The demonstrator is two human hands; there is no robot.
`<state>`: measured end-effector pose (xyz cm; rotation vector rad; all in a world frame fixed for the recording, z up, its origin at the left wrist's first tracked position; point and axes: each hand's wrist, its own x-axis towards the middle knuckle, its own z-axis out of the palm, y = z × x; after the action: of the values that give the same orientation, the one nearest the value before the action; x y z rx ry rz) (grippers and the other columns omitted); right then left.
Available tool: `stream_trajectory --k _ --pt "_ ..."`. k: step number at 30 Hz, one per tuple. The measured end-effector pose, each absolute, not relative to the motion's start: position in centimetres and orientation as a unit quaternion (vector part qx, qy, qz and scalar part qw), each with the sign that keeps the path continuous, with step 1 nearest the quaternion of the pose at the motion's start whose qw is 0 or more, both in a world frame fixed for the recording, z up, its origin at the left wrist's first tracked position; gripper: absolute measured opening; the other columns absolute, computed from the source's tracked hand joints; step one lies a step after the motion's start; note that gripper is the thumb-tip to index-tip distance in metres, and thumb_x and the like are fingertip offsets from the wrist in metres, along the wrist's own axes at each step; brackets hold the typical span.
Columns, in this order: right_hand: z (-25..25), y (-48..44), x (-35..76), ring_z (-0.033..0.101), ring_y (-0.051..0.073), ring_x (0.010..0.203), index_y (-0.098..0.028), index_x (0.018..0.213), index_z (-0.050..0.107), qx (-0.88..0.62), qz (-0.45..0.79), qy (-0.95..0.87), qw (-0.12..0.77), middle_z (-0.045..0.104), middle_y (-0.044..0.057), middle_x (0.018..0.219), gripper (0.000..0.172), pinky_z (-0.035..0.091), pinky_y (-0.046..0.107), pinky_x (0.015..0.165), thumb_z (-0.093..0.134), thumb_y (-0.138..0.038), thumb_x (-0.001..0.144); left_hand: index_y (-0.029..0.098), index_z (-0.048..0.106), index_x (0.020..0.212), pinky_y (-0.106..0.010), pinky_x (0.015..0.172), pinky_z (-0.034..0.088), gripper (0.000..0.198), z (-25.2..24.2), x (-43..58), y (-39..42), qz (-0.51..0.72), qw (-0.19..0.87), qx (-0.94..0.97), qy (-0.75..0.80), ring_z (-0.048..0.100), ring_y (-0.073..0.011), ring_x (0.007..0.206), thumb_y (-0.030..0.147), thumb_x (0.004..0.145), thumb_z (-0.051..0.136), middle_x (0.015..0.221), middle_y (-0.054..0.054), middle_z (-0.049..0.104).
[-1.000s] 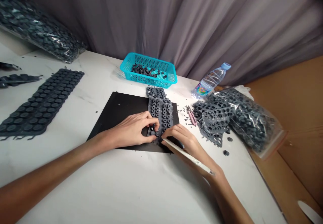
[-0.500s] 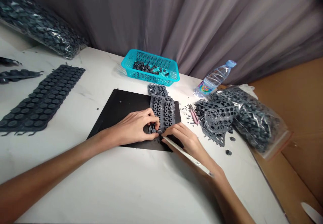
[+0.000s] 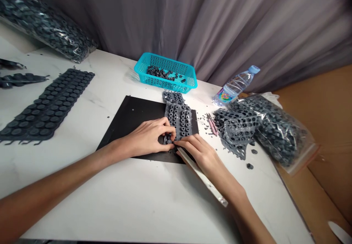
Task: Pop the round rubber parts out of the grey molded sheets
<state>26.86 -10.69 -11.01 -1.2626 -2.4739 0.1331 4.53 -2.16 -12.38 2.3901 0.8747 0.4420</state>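
Observation:
A dark grey moulded rubber sheet (image 3: 180,117) with rows of small ring-shaped pieces lies on a black mat (image 3: 143,109). At its near end my left hand (image 3: 150,137) is closed, thumb and forefinger pinching the sheet's edge around a small round piece. My right hand (image 3: 199,150) is closed on a long, thin, pale tool (image 3: 203,178). The tool's front end is at the same near edge, close to my left fingertips; its back end points toward me. My right fingers partly hide the tip and the pieces there.
A turquoise basket (image 3: 167,85) holds loose dark pieces. Pink-handled snips (image 3: 212,125) lie amid scraps right of the mat. Further right are perforated sheets (image 3: 238,130), a bottle (image 3: 235,86) and a filled bag (image 3: 283,134). At left are another sheet (image 3: 49,106) and a large bag (image 3: 52,27).
My right forefinger has moved in closer to the left fingertips, covering a round piece that was visible. The back end of the pale tool has swung slightly toward me and left.

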Motion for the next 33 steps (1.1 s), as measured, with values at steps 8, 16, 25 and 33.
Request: stream_trajectory --k 8,16,25,33 --pt "-12.0 -10.6 27.2 0.062 0.025 0.097 -0.015 0.122 0.065 -0.424 -0.021 -0.889 0.173 0.070 0.012 0.110 0.022 0.056 0.038 0.080 0.055 -0.023 0.104 0.030 0.067 0.103 -0.029 0.078 0.044 0.020 -12.5 4.5 -2.0 0.161 0.288 0.886 0.324 0.064 -0.0167 0.093 0.043 0.088 0.069 0.107 0.003 0.061" --pt "-12.2 -10.4 27.1 0.062 0.023 0.092 -0.016 0.116 0.065 -0.410 -0.060 -0.895 0.167 0.072 0.011 0.104 0.021 0.055 0.036 0.078 0.049 -0.024 0.107 0.029 0.066 0.101 -0.030 0.078 0.042 0.020 -12.6 4.7 -2.0 0.153 0.294 0.884 0.331 0.062 -0.0173 0.090 0.044 0.088 0.068 0.104 0.002 0.061" --pt "-12.6 -10.1 27.4 0.063 0.026 0.095 -0.016 0.119 0.063 -0.445 -0.048 -0.880 0.160 0.069 0.013 0.108 0.023 0.056 0.038 0.078 0.047 -0.027 0.107 0.029 0.064 0.103 -0.035 0.089 0.040 0.021 -13.0 4.7 -1.9 0.125 0.302 0.891 0.316 0.056 -0.0218 0.101 0.046 0.091 0.064 0.109 0.000 0.058" --pt "-10.4 -10.3 28.3 0.067 0.021 0.092 -0.022 0.109 0.069 -0.450 0.108 -0.858 0.224 0.072 0.008 0.102 0.015 0.056 0.034 0.081 0.058 -0.029 0.102 0.030 0.065 0.103 -0.035 0.089 0.039 0.019 -12.8 4.7 -2.0 0.124 0.308 0.888 0.317 0.055 -0.0216 0.099 0.044 0.090 0.065 0.107 0.001 0.057"
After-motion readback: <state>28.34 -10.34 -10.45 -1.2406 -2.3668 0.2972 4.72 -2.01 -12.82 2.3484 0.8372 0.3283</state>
